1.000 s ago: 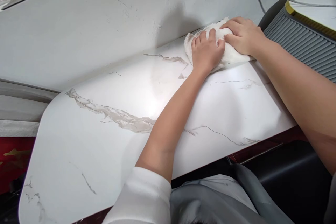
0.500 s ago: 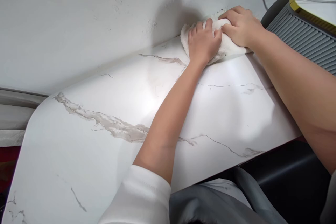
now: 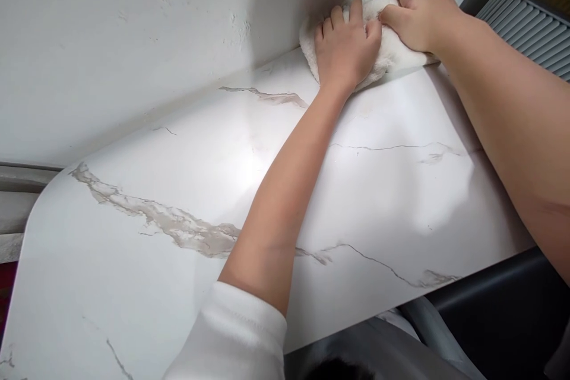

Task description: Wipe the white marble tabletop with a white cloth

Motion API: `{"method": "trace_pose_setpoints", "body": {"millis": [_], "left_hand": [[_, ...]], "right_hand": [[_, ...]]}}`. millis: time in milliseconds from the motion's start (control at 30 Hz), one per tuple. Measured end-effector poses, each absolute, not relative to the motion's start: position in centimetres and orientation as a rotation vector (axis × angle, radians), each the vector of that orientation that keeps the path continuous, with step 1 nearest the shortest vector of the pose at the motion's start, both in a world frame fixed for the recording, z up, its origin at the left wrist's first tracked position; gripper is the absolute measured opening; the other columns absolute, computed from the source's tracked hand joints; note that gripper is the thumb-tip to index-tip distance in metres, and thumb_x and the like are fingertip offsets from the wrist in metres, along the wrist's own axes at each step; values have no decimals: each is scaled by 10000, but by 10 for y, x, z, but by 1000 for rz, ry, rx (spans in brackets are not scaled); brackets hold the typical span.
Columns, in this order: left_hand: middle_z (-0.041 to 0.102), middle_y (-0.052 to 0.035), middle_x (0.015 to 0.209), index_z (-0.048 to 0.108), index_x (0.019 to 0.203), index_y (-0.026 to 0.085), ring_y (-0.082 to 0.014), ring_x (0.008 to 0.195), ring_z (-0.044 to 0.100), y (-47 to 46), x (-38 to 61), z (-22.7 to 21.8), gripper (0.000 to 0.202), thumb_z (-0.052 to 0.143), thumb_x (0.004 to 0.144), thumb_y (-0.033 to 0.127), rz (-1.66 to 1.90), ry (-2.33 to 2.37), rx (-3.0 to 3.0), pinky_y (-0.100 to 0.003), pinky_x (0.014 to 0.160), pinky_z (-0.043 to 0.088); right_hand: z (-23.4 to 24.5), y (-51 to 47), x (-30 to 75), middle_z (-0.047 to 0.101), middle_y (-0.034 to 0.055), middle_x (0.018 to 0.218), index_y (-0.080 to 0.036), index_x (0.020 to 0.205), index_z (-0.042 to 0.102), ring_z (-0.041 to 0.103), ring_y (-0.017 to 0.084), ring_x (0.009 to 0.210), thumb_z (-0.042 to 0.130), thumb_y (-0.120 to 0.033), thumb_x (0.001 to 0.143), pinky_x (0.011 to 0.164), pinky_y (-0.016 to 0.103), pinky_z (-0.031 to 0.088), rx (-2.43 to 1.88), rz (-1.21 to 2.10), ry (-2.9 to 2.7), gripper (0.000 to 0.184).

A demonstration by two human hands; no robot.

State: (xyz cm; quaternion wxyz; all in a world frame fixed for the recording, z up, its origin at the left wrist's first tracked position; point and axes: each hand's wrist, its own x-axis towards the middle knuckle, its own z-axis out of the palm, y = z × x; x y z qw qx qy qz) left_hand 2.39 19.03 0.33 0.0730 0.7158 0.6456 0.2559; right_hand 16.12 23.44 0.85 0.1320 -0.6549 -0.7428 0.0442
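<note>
A fluffy white cloth [image 3: 392, 50] lies bunched on the marble-patterned tabletop [image 3: 383, 190], at its far edge against the wall. My left hand [image 3: 347, 47] presses down on the cloth's left part, its fingers curled over the fabric. Over the right part, my right hand [image 3: 421, 12] grips the cloth with its thumb pointing toward my left hand. Some of the cloth is hidden beneath both hands.
A pale, scuffed wall [image 3: 133, 41] runs along the table's back edge. To the far right stands a grey ribbed appliance [image 3: 521, 24] with a yellow part and a cable nearby. Something black [image 3: 499, 309] sits below the table's front edge.
The view has shifted, so the table and appliance sit differently in the picture. Both hands stay on the cloth at the back edge, with little visible movement against the table.
</note>
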Motion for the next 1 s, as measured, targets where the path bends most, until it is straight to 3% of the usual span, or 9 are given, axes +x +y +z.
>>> {"method": "trace_pose_setpoints", "body": {"millis": [100,233,300,400,500,733,1000], "left_hand": [[539,-90,1421,519,1372,231,-270,1353,431,187,26,3,460,325,957,272,728,1949,2160,-380,1224,256],[502,24,1494,468,1463,270,-246,1441,351,179,33,0,543,310,946,319,647,1945,2201,-360,1262,184],[535,57,1467,463,1472,293,-247,1461,326,171,39,-2,545,329,945,336,652,1920,2206,-367,1271,174],[513,36,1493,444,1478,271,-234,1472,302,151,48,-4,536,323,964,364,656,1878,2241,-375,1281,160],[456,-40,1538,423,1488,169,-236,1460,331,124,57,-5,543,319,980,333,633,1847,2311,-386,1272,169],[497,-18,1509,516,1391,303,-229,1473,333,51,71,-1,435,365,984,330,665,1741,2383,-423,1267,159],[486,-63,1514,539,1379,250,-220,1463,359,-8,78,-3,453,350,978,343,686,1653,2499,-390,1264,208]], "right_hand": [[10,229,163,416,-23,1500,-395,1364,471,420,271,1333,323,-462,1032,1191,480,346,-1903,169,-2150,370],[12,209,174,463,69,1473,-184,1386,535,409,282,1367,421,-339,973,1167,511,294,-1728,229,-2163,456],[13,195,182,464,98,1471,-145,1401,532,411,295,1370,425,-327,961,1138,496,295,-1718,233,-2154,488],[15,169,192,448,99,1488,-181,1406,526,407,283,1366,430,-301,973,1121,492,286,-1784,239,-2119,460],[16,139,200,434,99,1500,-217,1375,533,415,283,1354,428,-293,973,1121,512,278,-1852,264,-2063,423],[13,66,222,442,82,1493,-276,1339,514,470,309,1309,407,-343,915,1083,531,345,-1942,201,-2027,442],[13,-5,231,419,53,1511,-309,1384,469,488,317,1322,343,-445,863,1073,547,427,-2123,153,-1970,553]]}}
